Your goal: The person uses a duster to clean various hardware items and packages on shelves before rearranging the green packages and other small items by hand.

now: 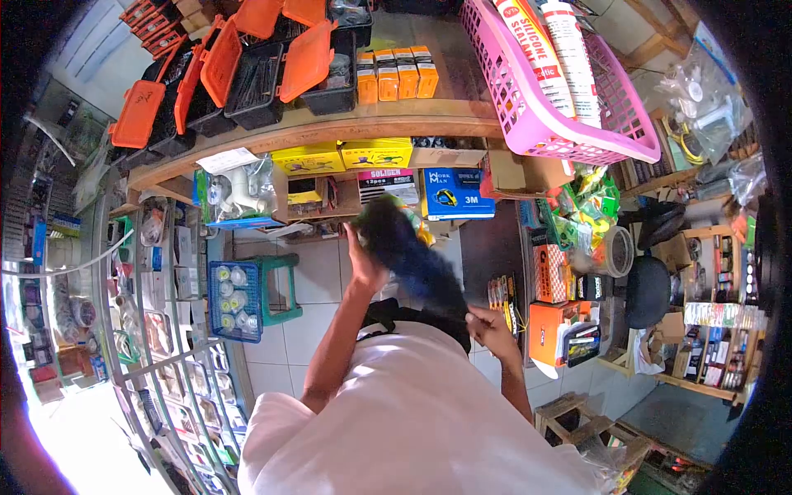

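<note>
Dark bundle, one, long and soft-looking, blurred, its exact kind not readable; held slantwise before the waist, upper end by the left hand, lower end by the right; the two-ended hold probably keeps a limp, lengthy article from sagging; left hand, raised against the upper end, fingers partly hidden behind it, whether closed or merely bracing cannot be told; right hand, fingers curled round the lower end, gripping; bundle thus between the hands, touching both, its upper part just beside the left palm, its tail running down to the right fist

Surroundings: wooden shelf, ahead of the hands; black bins with orange lids, lids flung open, presumably so small stock can be picked quickly; small orange boxes, ranked upright in a row, likely to save room; pink basket, sealant tubes standing in it, its walls seemingly there to stop them toppling; blue basket with capped containers, beside green stool
</note>
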`<state>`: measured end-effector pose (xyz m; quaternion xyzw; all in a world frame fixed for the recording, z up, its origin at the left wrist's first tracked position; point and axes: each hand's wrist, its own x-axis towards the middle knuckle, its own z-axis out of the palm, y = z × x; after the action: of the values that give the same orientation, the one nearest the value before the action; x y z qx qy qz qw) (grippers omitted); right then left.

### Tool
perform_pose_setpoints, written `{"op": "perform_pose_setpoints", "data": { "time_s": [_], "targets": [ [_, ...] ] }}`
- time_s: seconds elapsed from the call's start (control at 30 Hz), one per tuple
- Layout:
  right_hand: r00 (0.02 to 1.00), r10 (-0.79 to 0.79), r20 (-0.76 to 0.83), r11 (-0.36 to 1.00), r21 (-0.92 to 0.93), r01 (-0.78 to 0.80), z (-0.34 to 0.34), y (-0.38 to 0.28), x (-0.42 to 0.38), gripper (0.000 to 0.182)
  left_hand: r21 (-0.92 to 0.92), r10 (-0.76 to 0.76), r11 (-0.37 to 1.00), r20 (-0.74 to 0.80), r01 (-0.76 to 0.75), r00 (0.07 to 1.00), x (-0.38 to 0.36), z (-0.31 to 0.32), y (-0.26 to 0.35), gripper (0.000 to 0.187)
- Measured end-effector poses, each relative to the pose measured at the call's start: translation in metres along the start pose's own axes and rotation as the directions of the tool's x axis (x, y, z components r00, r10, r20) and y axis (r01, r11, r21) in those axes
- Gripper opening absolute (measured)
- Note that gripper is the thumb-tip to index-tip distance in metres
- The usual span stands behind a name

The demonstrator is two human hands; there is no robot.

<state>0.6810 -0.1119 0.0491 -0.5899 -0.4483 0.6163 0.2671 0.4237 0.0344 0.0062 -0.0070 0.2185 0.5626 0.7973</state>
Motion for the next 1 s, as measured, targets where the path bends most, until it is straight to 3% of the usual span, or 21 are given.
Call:
{"op": "perform_pose_setpoints", "data": {
  "time_s": [0.07,0.13,0.2,0.27,0.3,0.33,0.4,0.43,0.47,0.5,0.53,0.57,0.63,0.67,0.7,0.73,0.8,0.87,0.93,1.0],
  "targets": [
    [0.994,-0.086,-0.074,0.996,-0.043,0.083,-0.002,0.001,-0.001,0.01,-0.164,-0.02,0.985,0.216,0.056,0.976,0.009,-0.023,0.002,0.082],
    [0.995,-0.009,0.094,0.999,0.032,0.006,-0.011,0.006,-0.004,0.01,-0.055,0.002,0.998,0.204,0.009,0.979,0.005,-0.006,0.007,0.082],
    [0.998,-0.037,0.046,0.999,-0.001,0.038,-0.011,0.007,-0.003,0.01,-0.116,-0.021,0.992,0.286,0.056,0.958,0.002,-0.016,0.009,0.083],
    [0.998,-0.063,0.004,0.997,-0.037,0.063,-0.013,0.009,-0.003,0.011,-0.113,0.037,0.993,0.134,-0.022,0.99,0.01,-0.014,0.008,0.082],
    [0.999,0.0,0.05,1.0,0.003,0.0,-0.015,0.012,-0.003,0.015,-0.177,0.029,0.984,0.175,0.003,0.984,0.007,-0.01,0.009,0.08],
    [0.993,0.061,0.1,0.997,0.039,-0.065,-0.017,0.015,-0.002,0.032,-0.179,0.033,0.984,0.174,-0.002,0.984,0.004,-0.006,0.011,0.08],
    [0.997,0.027,0.075,0.999,0.041,-0.03,-0.015,0.017,-0.002,0.032,-0.077,-0.01,0.996,0.313,0.036,0.95,-0.002,-0.002,0.014,0.077],
    [0.999,-0.01,0.046,0.999,0.041,0.008,-0.013,0.016,-0.001,0.031,-0.222,0.091,0.974,0.157,-0.055,0.983,-0.001,-0.007,0.01,0.078],
    [0.999,-0.009,0.045,0.999,0.037,0.007,-0.011,0.015,-0.001,0.031,-0.136,0.001,0.99,0.167,0.022,0.986,0.001,-0.009,0.011,0.079],
    [0.999,0.021,0.031,0.999,0.04,-0.022,-0.008,0.014,-0.002,0.015,-0.131,0.034,0.991,0.173,-0.011,0.984,0.006,-0.009,0.012,0.079],
    [0.999,0.048,0.018,0.998,0.042,-0.049,-0.007,0.012,-0.002,0.011,-0.126,0.07,0.991,0.18,-0.048,0.981,0.009,-0.009,0.013,0.079],
    [0.995,0.055,0.084,0.994,0.092,-0.062,-0.012,0.025,-0.002,0.012,-0.118,0.028,0.993,0.239,0.0,0.971,0.005,-0.012,0.014,0.077],
    [0.999,-0.014,0.052,0.997,0.071,0.011,-0.012,0.037,0.003,0.011,-0.086,-0.01,0.995,0.34,0.042,0.94,0.001,-0.009,0.018,0.069],
    [0.996,-0.083,0.02,0.995,0.05,0.082,-0.015,0.041,0.005,0.023,-0.094,-0.002,0.995,0.342,0.036,0.94,0.006,-0.016,0.017,0.069],
    [0.999,-0.025,-0.02,0.988,0.153,0.028,-0.01,0.028,0.006,0.017,-0.181,0.031,0.982,0.436,0.054,0.899,0.012,-0.028,0.015,0.067],
    [1.0,-0.027,-0.011,0.99,0.137,0.028,-0.011,0.022,0.006,0.017,-0.264,0.076,0.961,0.522,0.077,0.849,0.017,-0.037,0.014,0.064],
    [0.992,0.071,0.106,0.995,0.055,-0.077,-0.014,0.017,0.004,0.016,-0.216,0.097,0.976,0.507,0.018,0.856,0.028,-0.057,0.009,0.057],
    [0.987,0.07,0.147,0.994,0.076,-0.082,-0.013,0.023,0.005,0.017,-0.183,0.101,0.98,0.108,-0.08,0.989,0.041,-0.073,-0.001,0.05],
    [0.999,-0.011,0.035,0.978,0.207,0.004,-0.009,0.026,0.008,0.015,-0.072,0.073,0.996,0.213,-0.059,0.974,0.008,-0.014,0.017,0.046],
    [0.998,0.057,-0.039,0.977,0.206,-0.047,-0.007,0.024,0.006,0.015,-0.282,0.028,0.939,0.63,0.195,0.776,0.019,-0.044,0.018,0.05]
  ]
}}
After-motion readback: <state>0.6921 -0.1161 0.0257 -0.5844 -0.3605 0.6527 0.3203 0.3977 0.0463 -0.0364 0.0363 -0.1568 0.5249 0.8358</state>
